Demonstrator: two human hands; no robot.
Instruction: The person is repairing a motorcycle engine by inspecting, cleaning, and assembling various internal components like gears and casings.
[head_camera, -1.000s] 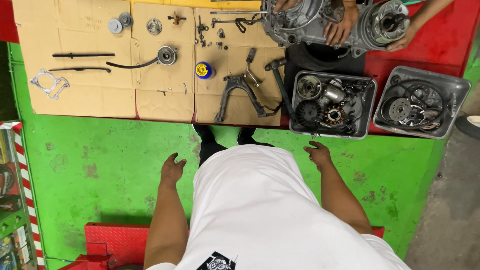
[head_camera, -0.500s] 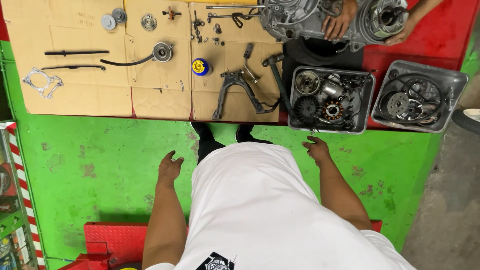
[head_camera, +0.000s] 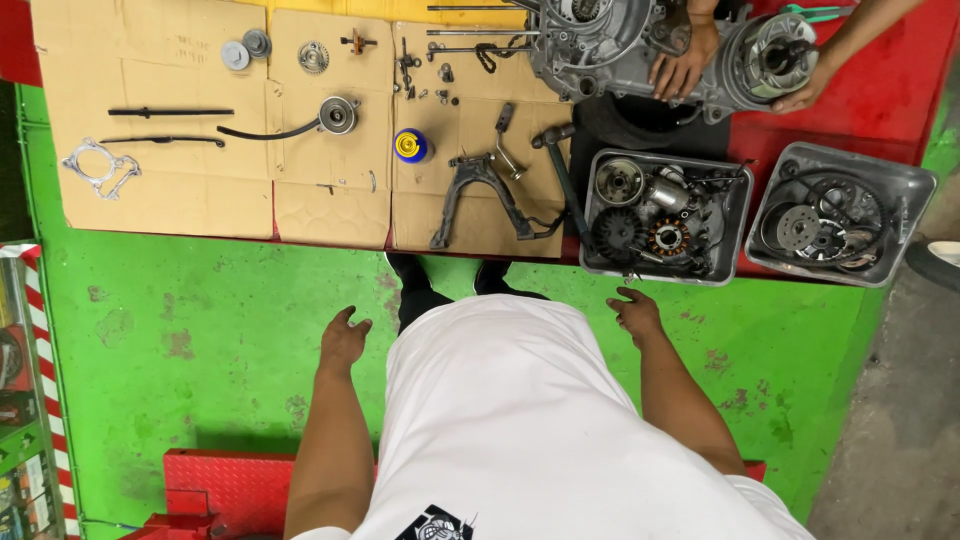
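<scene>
Cardboard, flattened brown sheets (head_camera: 200, 200) laid side by side on the floor, carried the loose parts at your far left: a thin pale metal gasket (head_camera: 100, 168) and two long black rods (head_camera: 170, 112), well apart from either hand. Further along lay a small blue canister with a yellow cap (head_camera: 410, 146) and a black forked metal stand (head_camera: 478, 190), both just beyond your black shoes (head_camera: 415, 290).

Your left hand (head_camera: 343, 342) hung over the green painted floor (head_camera: 200, 330) with the fingers loosely spread and nothing in them. It touched nothing, and the shoes were the nearest thing to it.

Your right hand (head_camera: 636, 314) was likewise empty, fingers slack and half curled. It hovered just short of the near rim of the grey rectangular metal tray (head_camera: 650, 272) heaped with round engine parts. That tray sat at the cardboard's right edge, with a second grey metal tray (head_camera: 762, 215) near it on the right.

By the look of it, the heaped tray would be heavy and uneven — a grip on two opposite walls, kept level, would serve better than one hand at the rim, since the loose parts could slide.

Beyond the trays, another person's two hands (head_camera: 680, 70) rested on a large silver engine casing (head_camera: 600, 45) — you had reason to keep clear of them.
</scene>
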